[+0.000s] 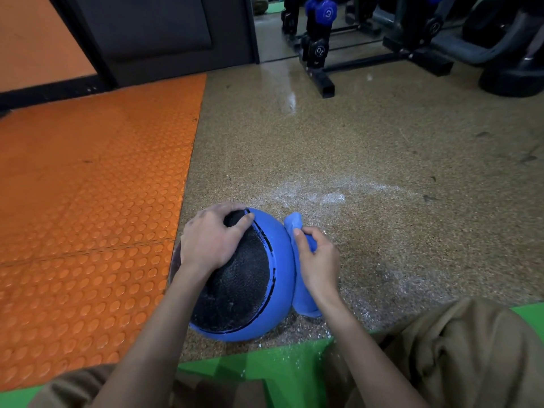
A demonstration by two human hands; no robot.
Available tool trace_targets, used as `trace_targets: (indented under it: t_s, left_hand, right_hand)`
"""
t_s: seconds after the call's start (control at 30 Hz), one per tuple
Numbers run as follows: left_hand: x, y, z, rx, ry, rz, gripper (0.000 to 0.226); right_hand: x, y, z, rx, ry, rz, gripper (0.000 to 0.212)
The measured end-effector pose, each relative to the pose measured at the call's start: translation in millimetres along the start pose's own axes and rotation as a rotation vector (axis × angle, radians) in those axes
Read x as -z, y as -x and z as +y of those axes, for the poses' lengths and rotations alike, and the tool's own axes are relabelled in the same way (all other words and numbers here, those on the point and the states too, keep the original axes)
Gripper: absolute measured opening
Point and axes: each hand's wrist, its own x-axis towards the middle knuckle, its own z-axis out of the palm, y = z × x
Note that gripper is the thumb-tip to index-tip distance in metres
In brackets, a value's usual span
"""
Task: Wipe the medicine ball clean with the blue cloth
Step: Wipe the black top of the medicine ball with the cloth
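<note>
The speckled floor [353, 157] is carrying the ball [241, 290], which is sitting just beyond a green mat [265, 375] and beside an orange mat [88, 187]. The cloth [301, 298] is hanging against the ball's right flank, touching it, its long axis running from the near side to the far side along that curve. The left hand [210, 240] is lying over the ball's top, fingers spread and curved to the surface, apparently steadying it. The right hand [319, 260] is gripping the cloth, fingers curled round its bunched middle; being the nearer hand to the cloth, it is the one placed to wipe, with the ball lying directly to its left. The ball's underside and left side are being hidden by the ball itself and the left forearm, so how clean they are cannot be told. Pale specks are showing on the floor and the black panel.
</note>
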Motion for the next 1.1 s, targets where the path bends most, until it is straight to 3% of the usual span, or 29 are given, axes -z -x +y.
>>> trace_targets:
  t_s: [0.77, 0.83, 1.0, 1.1]
  left_hand:
    - [-8.6, 2.2, 15.2, -0.046, 0.020, 0.070, 0.030]
    - [-8.4, 2.6, 14.8, -0.039, 0.026, 0.072, 0.030]
    - [-5.7, 2.2, 9.1, -0.012, 0.042, 0.086, 0.027]
    - [-3.3, 2.4, 2.6, 0.020, 0.069, 0.091, 0.027]
  right_hand:
    - [0.9, -7.4, 16.3, -0.177, -0.135, 0.050, 0.022]
    - [1.5, -6.3, 13.4, -0.155, -0.104, 0.050, 0.022]
    - [-0.6, 0.8, 0.8, 0.103, 0.066, 0.082, 0.021]
    - [-3.0, -1.5, 0.8, 0.101, -0.001, 0.054, 0.020]
